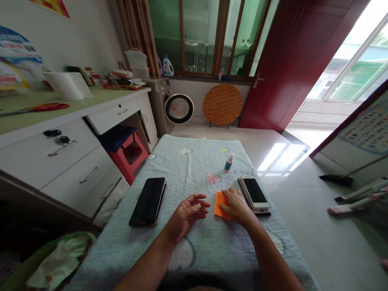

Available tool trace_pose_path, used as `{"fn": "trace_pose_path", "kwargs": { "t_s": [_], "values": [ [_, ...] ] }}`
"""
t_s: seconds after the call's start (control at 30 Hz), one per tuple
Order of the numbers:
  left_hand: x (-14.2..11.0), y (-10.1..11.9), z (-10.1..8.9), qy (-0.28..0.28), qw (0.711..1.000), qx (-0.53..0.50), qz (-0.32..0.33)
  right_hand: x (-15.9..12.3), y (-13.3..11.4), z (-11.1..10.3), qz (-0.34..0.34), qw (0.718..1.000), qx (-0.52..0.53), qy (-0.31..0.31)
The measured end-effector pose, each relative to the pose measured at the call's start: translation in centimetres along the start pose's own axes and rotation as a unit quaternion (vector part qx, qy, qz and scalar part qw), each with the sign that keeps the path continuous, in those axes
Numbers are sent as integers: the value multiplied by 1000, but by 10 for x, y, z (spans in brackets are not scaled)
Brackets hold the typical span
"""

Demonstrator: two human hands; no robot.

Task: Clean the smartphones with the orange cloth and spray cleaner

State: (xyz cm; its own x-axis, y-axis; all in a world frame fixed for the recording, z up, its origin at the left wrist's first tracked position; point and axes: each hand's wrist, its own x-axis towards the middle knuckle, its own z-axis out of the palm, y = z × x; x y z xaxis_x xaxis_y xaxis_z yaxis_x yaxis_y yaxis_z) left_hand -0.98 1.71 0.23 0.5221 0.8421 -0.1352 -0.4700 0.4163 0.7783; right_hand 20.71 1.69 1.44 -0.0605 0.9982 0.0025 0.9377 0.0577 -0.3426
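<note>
My right hand (pixel 238 205) has its thumb and fingers closed on a folded orange cloth (pixel 220 207), which lies on the covered table. My left hand (pixel 188 214) rests palm inward to the left of the cloth, fingers loosely curled and apart, holding nothing. A stack of phones with a black one (pixel 148 201) on top lies left of my left hand. Just beyond my right hand, a white phone (pixel 255 191) sits on top of another stack. A small spray bottle (pixel 228 162) with a blue label stands upright farther back.
A pale blue patterned cloth (pixel 182 169) covers the table. On the left are a drawer counter (pixel 115 103) and a red stool (pixel 129 155). A washing machine with its round door (pixel 178 108) swung out stands behind, beside a folded round table (pixel 222 105). A bin (pixel 87 238) sits lower left.
</note>
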Motion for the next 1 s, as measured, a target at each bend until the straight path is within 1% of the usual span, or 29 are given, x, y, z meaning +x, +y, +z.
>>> {"fn": "trace_pose_path", "kwargs": {
  "t_s": [0.07,0.17,0.23,0.3,0.33,0.4,0.43,0.47,0.5,0.57,0.6,0.63,0.67,0.7,0.73,0.77,0.8,0.83,0.87,0.9,0.93,1.0],
  "values": [
    [0,-1,2,31,998,45,32,0,-1,0,2,1000,6,-4],
    [-1,-4,4,73,981,153,89,1,-3,0,-11,997,60,39],
    [-2,-6,4,83,968,210,111,3,-4,1,-11,988,131,86],
    [-3,-7,6,94,956,244,130,7,-7,4,14,971,183,155],
    [-4,-7,7,100,950,260,143,8,-8,6,25,962,192,193],
    [-5,-8,10,109,929,305,177,10,-11,13,16,949,185,253],
    [-6,-8,12,111,914,336,197,10,-13,17,-3,948,177,265],
    [-7,-8,14,112,898,366,219,10,-14,20,-27,951,169,258],
    [-8,-6,15,113,879,395,241,9,-16,23,-53,957,159,238],
    [-12,3,15,126,833,459,282,6,-19,27,-94,970,130,185],
    [-14,10,13,143,799,502,297,4,-20,28,-109,974,117,160],
    [-16,19,9,174,750,560,304,3,-21,28,-119,977,105,141],
    [-20,29,4,209,695,619,301,1,-22,28,-127,979,98,129],
    [-24,40,-3,247,638,672,283,0,-23,27,-135,979,93,122],
    [-28,50,-12,284,586,714,255,-1,-24,26,-144,979,90,117],
    [-33,59,-20,312,543,748,220,-2,-24,26,-152,978,87,111],
    [-38,66,-29,333,507,773,183,-3,-25,25,-158,978,86,107],
    [-43,71,-37,349,479,792,150,-3,-25,24,-163,977,85,104],
    [-48,74,-43,361,458,803,124,-4,-26,24,-167,977,86,102],
    [-52,76,-49,365,444,812,103,-4,-26,24,-170,977,86,100],
    [-56,75,-53,365,437,817,83,-4,-26,24,-171,976,86,101],
    [-60,72,-57,361,436,823,49,-3,-27,25,-172,976,85,103]
  ]
}}
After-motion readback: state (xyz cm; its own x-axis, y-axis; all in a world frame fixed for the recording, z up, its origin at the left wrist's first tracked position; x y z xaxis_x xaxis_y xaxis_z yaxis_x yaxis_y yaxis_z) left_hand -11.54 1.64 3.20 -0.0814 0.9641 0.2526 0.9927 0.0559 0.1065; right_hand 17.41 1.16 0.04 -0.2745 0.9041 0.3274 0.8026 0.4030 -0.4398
